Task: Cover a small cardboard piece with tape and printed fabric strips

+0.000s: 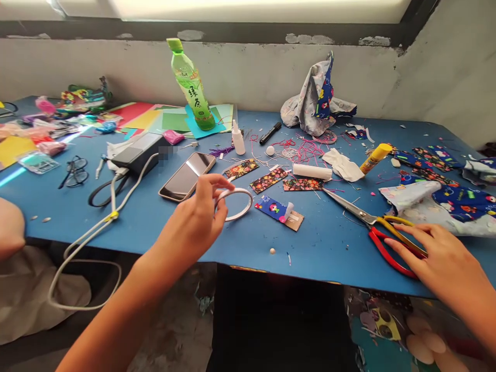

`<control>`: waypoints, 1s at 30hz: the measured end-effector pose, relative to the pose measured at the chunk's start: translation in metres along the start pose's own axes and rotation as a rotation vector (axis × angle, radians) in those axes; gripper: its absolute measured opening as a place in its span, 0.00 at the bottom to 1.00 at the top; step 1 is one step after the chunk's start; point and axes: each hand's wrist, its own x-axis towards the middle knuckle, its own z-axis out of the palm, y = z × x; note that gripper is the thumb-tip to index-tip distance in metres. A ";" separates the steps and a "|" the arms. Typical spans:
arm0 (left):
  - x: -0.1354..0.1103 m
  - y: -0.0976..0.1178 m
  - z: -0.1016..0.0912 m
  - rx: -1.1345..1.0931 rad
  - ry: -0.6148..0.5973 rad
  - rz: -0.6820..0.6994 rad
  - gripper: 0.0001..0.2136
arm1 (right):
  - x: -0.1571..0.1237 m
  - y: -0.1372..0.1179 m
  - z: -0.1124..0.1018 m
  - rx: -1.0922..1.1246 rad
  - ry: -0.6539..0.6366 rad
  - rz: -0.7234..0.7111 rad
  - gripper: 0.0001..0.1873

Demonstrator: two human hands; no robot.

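Note:
My left hand point(199, 214) pinches a thin white tape ring point(237, 202) just above the blue table point(155, 227), its fingers closed round the ring's near side. My right hand point(437, 258) lies at the table's right front edge with fingers stretched out, its fingertips touching the red and yellow handles of the scissors point(377, 225). The scissors' blades point left toward a small blue fabric piece point(273, 207). Several patterned fabric strips point(269, 180) lie just beyond the ring.
A phone point(186, 176), power bank with white cable point(139, 152), glasses point(75, 171), green bottle point(191, 85), glue stick point(375, 157), white glue bottle point(237, 138), black marker point(270, 133), fabric scraps point(318, 98), pink threads and coloured paper point(155, 119) crowd the table. Another person's arm point(10, 227) shows at far left.

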 end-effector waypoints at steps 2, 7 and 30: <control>0.007 -0.002 0.000 0.060 0.046 0.089 0.11 | 0.003 -0.004 -0.005 0.004 0.051 -0.031 0.31; 0.002 0.026 0.020 -0.363 0.128 0.184 0.01 | 0.018 -0.051 -0.025 0.285 0.217 -0.134 0.16; 0.026 0.043 0.065 -0.473 -0.265 -0.045 0.21 | 0.099 -0.127 -0.015 1.529 -0.640 0.283 0.13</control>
